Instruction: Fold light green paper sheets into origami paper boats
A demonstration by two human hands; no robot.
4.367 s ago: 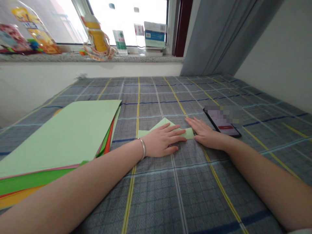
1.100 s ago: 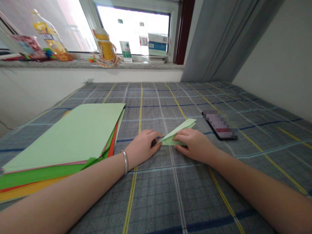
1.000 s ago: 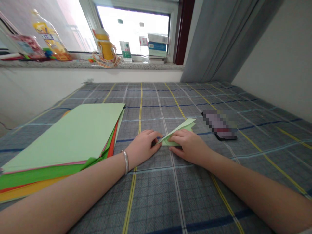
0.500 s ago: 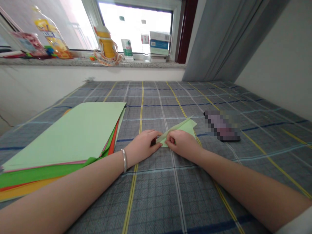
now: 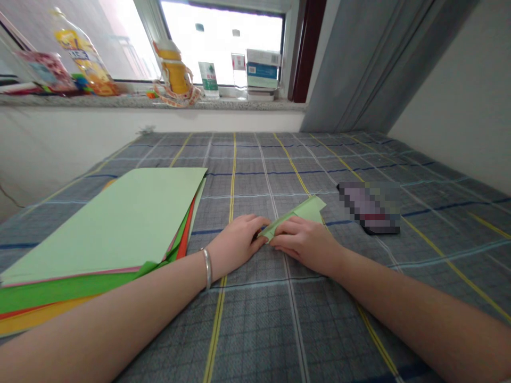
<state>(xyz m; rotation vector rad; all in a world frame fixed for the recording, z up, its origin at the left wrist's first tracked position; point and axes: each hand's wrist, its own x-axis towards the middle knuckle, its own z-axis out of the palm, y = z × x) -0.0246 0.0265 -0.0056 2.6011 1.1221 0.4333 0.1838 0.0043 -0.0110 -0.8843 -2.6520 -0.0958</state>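
Note:
A piece of folded light green paper (image 5: 298, 213) lies slantwise on the checked cloth, with a narrow strip turned over along its far edge. My left hand (image 5: 241, 236), with a silver bangle at the wrist, pinches the paper's left tip between thumb and fingers. Over the near side of the sheet rests my right hand (image 5: 305, 242), its fingers bent together and pressing the paper close to the left fingertips. The right thumb is mostly hidden, and so is the part of the paper under that hand.
A stack of coloured paper (image 5: 120, 218), pale green on top, lies left, close to my left forearm. A blurred-out phone (image 5: 369, 210) is on the right of the checked cloth (image 5: 255, 324). Bottles and boxes stand on the windowsill (image 5: 239, 105) behind; a grey curtain (image 5: 359, 64) hangs right.
The paper's raised far flap now lies flatter, folded toward me. My right hand has gone from a curled pinch to fingers laid over the paper. My left hand stays at the tip.

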